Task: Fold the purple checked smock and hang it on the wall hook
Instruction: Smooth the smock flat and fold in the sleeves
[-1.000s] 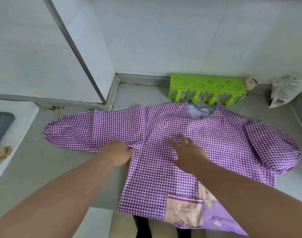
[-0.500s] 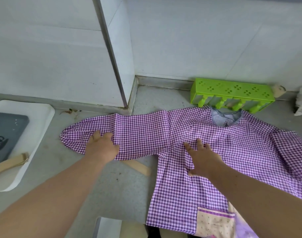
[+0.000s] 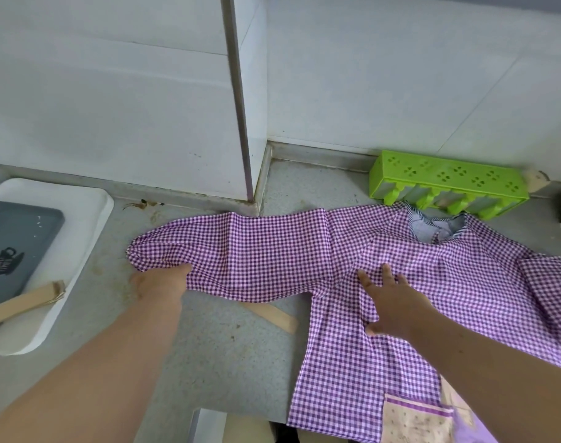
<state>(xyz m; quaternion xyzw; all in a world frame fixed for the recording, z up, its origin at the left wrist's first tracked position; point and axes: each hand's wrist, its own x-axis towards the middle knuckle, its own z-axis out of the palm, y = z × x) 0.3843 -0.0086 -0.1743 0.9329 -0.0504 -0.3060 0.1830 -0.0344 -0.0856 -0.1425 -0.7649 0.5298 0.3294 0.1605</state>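
Note:
The purple checked smock (image 3: 384, 314) lies spread flat on the grey counter (image 3: 228, 353), collar toward the wall, hem with a patterned pocket (image 3: 413, 420) hanging over the front edge. Its left sleeve (image 3: 240, 254) stretches out toward the left. My left hand (image 3: 159, 284) is at the sleeve's lower edge near the cuff, fingers tucked under the cloth and gripping it. Fingers spread, my right hand (image 3: 391, 302) presses flat on the smock's chest beside the armpit. No wall hook is in view.
A green plastic rack (image 3: 448, 180) stands against the back wall behind the collar. A white tray (image 3: 81, 219) at the left holds a grey tray (image 3: 14, 241) and wooden sticks (image 3: 23, 302). A flat wooden stick (image 3: 272, 316) pokes out under the sleeve. A wall corner (image 3: 240, 123) juts forward.
My left hand has slid from on top of the sleeve to its lower edge near the cuff and taken hold. The right hand stays pressed on the chest. The view has shifted left.

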